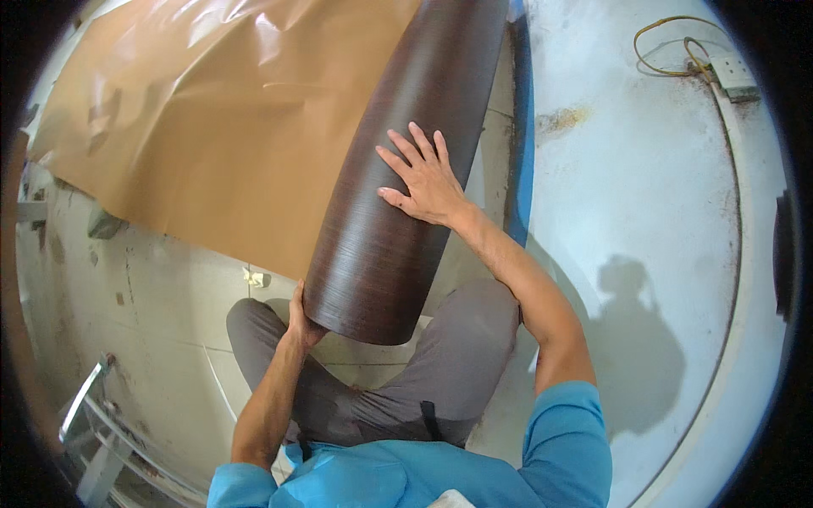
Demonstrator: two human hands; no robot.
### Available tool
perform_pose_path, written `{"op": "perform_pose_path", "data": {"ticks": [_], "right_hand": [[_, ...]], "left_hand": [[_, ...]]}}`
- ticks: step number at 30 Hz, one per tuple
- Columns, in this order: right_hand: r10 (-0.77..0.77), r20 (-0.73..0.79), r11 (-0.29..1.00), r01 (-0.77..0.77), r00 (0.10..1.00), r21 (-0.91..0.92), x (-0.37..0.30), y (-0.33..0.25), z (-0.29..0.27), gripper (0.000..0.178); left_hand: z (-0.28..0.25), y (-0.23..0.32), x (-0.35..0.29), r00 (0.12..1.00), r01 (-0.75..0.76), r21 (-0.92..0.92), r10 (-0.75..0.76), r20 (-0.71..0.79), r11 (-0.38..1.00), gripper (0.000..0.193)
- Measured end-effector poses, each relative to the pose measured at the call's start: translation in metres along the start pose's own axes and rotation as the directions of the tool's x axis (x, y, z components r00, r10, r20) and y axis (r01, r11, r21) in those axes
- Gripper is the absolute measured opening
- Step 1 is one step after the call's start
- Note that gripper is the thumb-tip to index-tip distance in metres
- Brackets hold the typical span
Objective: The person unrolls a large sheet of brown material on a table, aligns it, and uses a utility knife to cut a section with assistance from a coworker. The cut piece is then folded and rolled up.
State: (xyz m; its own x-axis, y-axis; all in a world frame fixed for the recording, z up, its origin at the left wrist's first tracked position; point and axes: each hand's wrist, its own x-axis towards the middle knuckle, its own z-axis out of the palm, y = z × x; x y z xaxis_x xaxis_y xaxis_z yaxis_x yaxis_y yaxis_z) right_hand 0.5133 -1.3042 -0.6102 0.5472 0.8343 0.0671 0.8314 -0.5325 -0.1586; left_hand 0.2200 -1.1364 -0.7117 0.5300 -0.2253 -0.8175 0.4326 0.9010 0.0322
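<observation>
A large roll of dark brown wood-grain sheet (381, 245) lies lengthwise in front of me, its near end between my knees. Its smooth tan underside (229, 135) spreads out flat to the left, with a few creases and shiny patches. My right hand (428, 182) rests flat on top of the roll with fingers spread. At the near left corner, my left hand (303, 322) holds the roll's edge, thumb up along its side. The left fingers are partly hidden beneath the roll.
Pale floor tiles (161, 288) run under the sheet. A metal-framed piece (106, 440) stands at lower left. A small yellowish scrap (252, 277) lies near my left knee. On the right, a white wall (618, 169) has a blue lower band (522, 127) and a socket with cable (733, 78).
</observation>
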Motion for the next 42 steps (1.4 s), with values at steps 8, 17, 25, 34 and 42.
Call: {"op": "perform_pose_path", "data": {"ticks": [8, 17, 25, 34, 42], "right_hand": [[0.064, -0.061, 0.994, -0.059, 0.996, 0.089, -0.047, 0.029, -0.005, 0.057], [0.458, -0.243, 0.889, -0.447, 0.855, 0.104, 0.017, 0.12, -0.026, 0.069], [0.787, -0.174, 0.603, -0.797, 0.592, 0.014, 0.08, 0.186, 0.006, 0.093], [0.723, -0.149, 0.689, -0.717, 0.674, 0.106, 0.067, 0.202, 0.002, 0.09], [0.685, -0.102, 0.723, -0.658, 0.721, 0.21, 0.045, 0.216, -0.002, 0.083]], "left_hand": [[0.001, -0.047, 0.002, 0.976, -0.108, 0.158, 0.135, -0.171, 0.981, 0.079], [0.025, -0.097, -0.024, 0.97, -0.01, 0.615, 0.156, -0.185, 0.788, 0.079], [0.079, 0.079, 0.013, 0.328, -0.57, 0.818, -0.893, 0.307, 0.072, 0.045], [0.285, 0.252, 0.364, 0.526, -0.224, 0.392, 0.227, 0.819, -0.892, 0.054], [0.285, 0.276, 0.394, 0.478, 0.093, 0.43, 0.419, 0.772, -0.898, 0.072]]}}
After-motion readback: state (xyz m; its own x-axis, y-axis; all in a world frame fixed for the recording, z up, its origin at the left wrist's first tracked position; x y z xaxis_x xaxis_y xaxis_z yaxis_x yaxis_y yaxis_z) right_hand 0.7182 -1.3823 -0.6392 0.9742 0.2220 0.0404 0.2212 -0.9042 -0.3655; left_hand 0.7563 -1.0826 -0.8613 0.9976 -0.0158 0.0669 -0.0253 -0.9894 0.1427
